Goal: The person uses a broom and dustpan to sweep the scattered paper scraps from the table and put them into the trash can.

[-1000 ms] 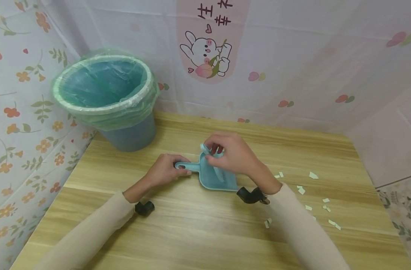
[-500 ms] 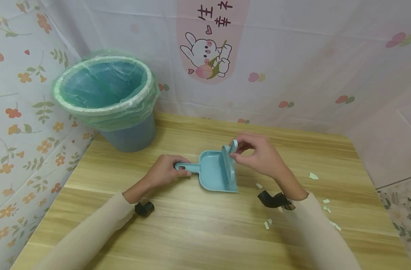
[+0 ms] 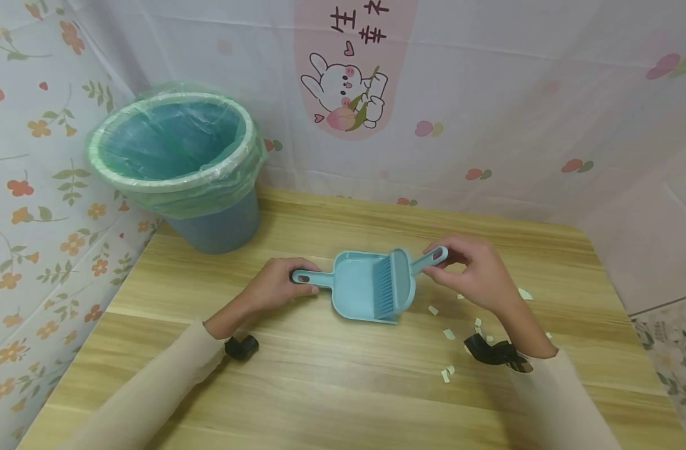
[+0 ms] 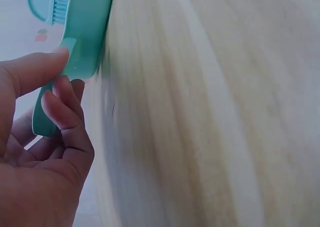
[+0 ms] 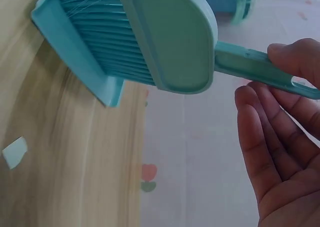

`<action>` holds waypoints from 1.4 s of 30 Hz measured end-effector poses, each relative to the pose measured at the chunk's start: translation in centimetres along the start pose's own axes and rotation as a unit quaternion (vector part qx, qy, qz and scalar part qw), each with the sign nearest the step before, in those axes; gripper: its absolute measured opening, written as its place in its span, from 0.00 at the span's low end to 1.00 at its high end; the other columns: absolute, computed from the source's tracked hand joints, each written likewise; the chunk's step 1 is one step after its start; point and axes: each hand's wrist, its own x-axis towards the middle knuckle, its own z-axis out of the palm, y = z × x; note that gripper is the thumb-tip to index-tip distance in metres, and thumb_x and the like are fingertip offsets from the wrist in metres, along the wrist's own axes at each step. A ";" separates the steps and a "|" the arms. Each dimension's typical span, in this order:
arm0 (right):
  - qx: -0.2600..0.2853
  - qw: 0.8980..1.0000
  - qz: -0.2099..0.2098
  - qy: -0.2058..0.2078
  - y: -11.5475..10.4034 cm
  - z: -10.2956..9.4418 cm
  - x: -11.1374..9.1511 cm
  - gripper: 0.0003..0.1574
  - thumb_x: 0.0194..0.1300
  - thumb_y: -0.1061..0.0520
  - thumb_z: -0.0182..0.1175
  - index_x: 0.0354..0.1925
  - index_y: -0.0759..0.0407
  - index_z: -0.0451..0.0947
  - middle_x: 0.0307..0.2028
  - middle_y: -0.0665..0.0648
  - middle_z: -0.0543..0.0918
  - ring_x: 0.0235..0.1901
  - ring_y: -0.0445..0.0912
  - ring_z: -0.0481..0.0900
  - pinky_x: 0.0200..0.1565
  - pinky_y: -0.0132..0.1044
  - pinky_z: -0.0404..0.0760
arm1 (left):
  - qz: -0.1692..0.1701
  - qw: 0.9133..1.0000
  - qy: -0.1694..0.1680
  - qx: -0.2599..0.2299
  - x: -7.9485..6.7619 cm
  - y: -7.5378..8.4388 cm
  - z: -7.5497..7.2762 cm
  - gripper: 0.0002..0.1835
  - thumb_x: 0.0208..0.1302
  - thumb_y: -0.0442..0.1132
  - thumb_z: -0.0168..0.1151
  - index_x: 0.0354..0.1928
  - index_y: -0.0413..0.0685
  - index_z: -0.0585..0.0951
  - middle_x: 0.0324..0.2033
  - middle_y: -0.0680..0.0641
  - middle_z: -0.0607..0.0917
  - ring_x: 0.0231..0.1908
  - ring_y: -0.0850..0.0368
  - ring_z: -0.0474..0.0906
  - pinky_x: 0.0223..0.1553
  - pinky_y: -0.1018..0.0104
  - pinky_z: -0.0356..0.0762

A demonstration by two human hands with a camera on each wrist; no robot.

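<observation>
My left hand (image 3: 275, 284) grips the handle of a light blue dustpan (image 3: 351, 287) lying on the wooden table; in the left wrist view the thumb (image 4: 37, 69) presses that handle from above, with the fingers curled below. A matching hand brush (image 3: 401, 281) leans over the dustpan's open right edge, bristles down in the pan. Its handle is pinched between thumb and fingers of my right hand (image 3: 478, 272). The right wrist view shows the bristles (image 5: 107, 34) over the pan. Small pale paper scraps (image 3: 449, 334) lie on the table below and around the right hand; the forearm may hide others.
A blue bin (image 3: 221, 222) with a green plastic liner stands at the table's back left. Patterned cloth (image 3: 489, 112) hangs behind and on the left side. Bare wood (image 3: 343, 387) spreads in front of the dustpan.
My right hand has moved rightward with the brush, from above the dustpan's middle to beyond its open edge, and the brush has turned so its handle points right. The left hand and dustpan stay put.
</observation>
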 end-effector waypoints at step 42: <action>0.022 0.998 0.060 -0.005 0.9 0.6 -3.2 0.16 0.70 0.72 0.72 0.55 0.65 0.87 0.41 0.57 0.91 0.36 0.48 0.90 0.42 0.29 0.87 | 0.001 0.999 -0.016 -0.032 0.0 -0.1 0.3 0.17 0.69 0.37 0.78 0.57 0.41 0.92 0.31 0.53 0.83 0.30 0.58 0.71 0.33 0.68 0.70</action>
